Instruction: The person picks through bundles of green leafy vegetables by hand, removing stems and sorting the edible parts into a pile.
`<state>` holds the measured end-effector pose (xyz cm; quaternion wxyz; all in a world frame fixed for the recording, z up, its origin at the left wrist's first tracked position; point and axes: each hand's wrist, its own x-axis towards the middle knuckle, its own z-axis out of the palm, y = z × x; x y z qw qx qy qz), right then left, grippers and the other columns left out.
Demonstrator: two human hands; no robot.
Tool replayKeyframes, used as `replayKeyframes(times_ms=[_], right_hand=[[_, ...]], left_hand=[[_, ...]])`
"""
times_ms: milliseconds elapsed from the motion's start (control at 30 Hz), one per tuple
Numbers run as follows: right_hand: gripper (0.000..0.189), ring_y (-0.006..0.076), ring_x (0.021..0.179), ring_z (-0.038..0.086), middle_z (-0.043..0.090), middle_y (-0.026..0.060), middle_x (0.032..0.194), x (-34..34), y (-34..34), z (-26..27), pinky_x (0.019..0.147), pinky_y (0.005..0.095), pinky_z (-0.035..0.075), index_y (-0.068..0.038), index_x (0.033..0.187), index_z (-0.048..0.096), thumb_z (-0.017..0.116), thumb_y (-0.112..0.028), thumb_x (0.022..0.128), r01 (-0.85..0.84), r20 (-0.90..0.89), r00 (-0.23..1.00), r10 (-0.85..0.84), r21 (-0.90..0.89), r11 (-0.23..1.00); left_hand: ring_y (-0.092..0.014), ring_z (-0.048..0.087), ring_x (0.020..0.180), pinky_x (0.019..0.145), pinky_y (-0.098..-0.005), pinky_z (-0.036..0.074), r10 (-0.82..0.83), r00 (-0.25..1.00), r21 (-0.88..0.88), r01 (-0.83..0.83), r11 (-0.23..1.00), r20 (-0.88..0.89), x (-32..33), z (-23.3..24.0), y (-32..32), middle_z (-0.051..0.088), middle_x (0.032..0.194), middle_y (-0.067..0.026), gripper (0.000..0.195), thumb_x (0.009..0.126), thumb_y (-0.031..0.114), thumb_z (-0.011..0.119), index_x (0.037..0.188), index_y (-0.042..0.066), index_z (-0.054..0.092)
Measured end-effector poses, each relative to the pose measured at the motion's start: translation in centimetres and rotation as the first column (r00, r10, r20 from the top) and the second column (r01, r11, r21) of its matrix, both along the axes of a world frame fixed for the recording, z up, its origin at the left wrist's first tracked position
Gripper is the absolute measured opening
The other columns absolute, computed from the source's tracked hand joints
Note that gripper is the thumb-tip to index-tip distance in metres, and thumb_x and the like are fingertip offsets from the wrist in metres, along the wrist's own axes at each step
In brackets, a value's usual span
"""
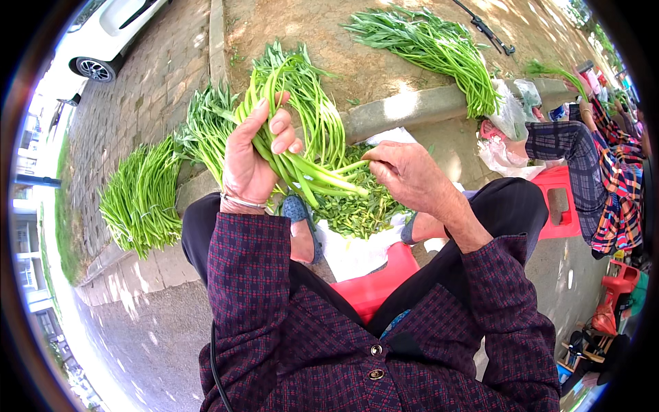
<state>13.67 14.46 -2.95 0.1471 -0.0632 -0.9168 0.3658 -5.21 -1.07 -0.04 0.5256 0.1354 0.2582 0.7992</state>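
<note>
My left hand (pixel 260 147) is closed around a bunch of long green leafy vegetable stems (pixel 319 177), their lower ends pointing right. At those ends, my right hand (pixel 406 172) pinches the tip of one stem between thumb and fingers. Below both hands, a heap of short cut stem pieces and leaves (pixel 355 219) lies on a white plastic sheet (pixel 345 257) between my feet. Just beyond my left hand, loose leafy stems (pixel 319 113) rest across the curb, with another leafy bundle (pixel 203 134) to their left.
A tied bundle of stems (pixel 146 206) stands at the left; a loose leafy pile (pixel 427 46) lies over the concrete curb (pixel 412 105). Plastic bags (pixel 507 110) and a red stool (pixel 558 201) are at right, beside a seated person (pixel 571 149). A white car (pixel 110 31) is parked upper left.
</note>
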Motion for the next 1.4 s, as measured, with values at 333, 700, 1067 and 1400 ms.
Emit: replayKeyframes(times_ms=[333, 700, 1067, 1400], right_hand=[[0.018, 0.0387, 0.061, 0.054, 0.052, 0.0205, 0.063, 0.0, -0.6, 1.0, 0.056, 0.0442, 0.042, 0.002, 0.068, 0.054, 0.053, -0.013, 0.079, 0.026, 0.062, 0.998, -0.018, -0.127, 0.992], [0.018, 0.0211, 0.05, 0.043, 0.045, 0.013, 0.055, 0.2, -1.1, 1.1, 0.051, 0.0343, 0.037, 0.003, 0.073, 0.054, 0.054, -0.014, 0.081, 0.034, 0.158, 0.987, -0.005, -0.182, 0.983], [0.017, 0.028, 0.056, 0.056, 0.057, 0.0134, 0.066, -0.1, -2.3, 0.5, 0.052, 0.038, 0.044, -0.001, 0.075, 0.058, 0.061, -0.017, 0.079, 0.024, 0.01, 1.0, -0.022, -0.193, 0.981], [0.012, 0.0313, 0.063, 0.059, 0.059, 0.011, 0.07, -0.2, -3.2, 0.2, 0.055, 0.0397, 0.047, -0.004, 0.081, 0.059, 0.061, -0.016, 0.081, 0.116, -0.172, 0.979, -0.106, 0.046, 0.992]], left_hand=[[-0.016, 0.047, 0.069, 0.072, -0.0342, 0.044, 0.106, 0.994, -0.057, -0.106, 0.993, -0.006, -0.1, 0.0, 0.2, 0.048, 0.079, -0.0026, 0.029, 0.095, 0.021, 0.047, 0.115, 0.0, 0.045], [-0.02, 0.051, 0.078, 0.08, -0.0368, 0.046, 0.225, 0.973, -0.09, -0.22, 0.971, 0.052, -1.1, -1.9, 0.2, 0.051, 0.082, -0.0055, 0.024, 0.092, 0.016, 0.053, 0.11, 0.001, 0.047], [-0.025, 0.053, 0.09, 0.093, -0.0438, 0.043, 0.163, 0.978, -0.018, -0.162, 0.987, 0.134, -1.0, -1.9, 0.0, 0.054, 0.093, -0.0114, 0.029, 0.093, 0.014, 0.047, 0.113, -0.006, 0.043], [-0.027, 0.054, 0.093, 0.097, -0.0445, 0.041, 0.146, 0.985, -0.009, -0.146, 0.989, 0.095, -0.5, -1.6, 0.2, 0.055, 0.106, -0.0158, 0.031, 0.095, 0.018, 0.043, 0.113, -0.007, 0.046]])
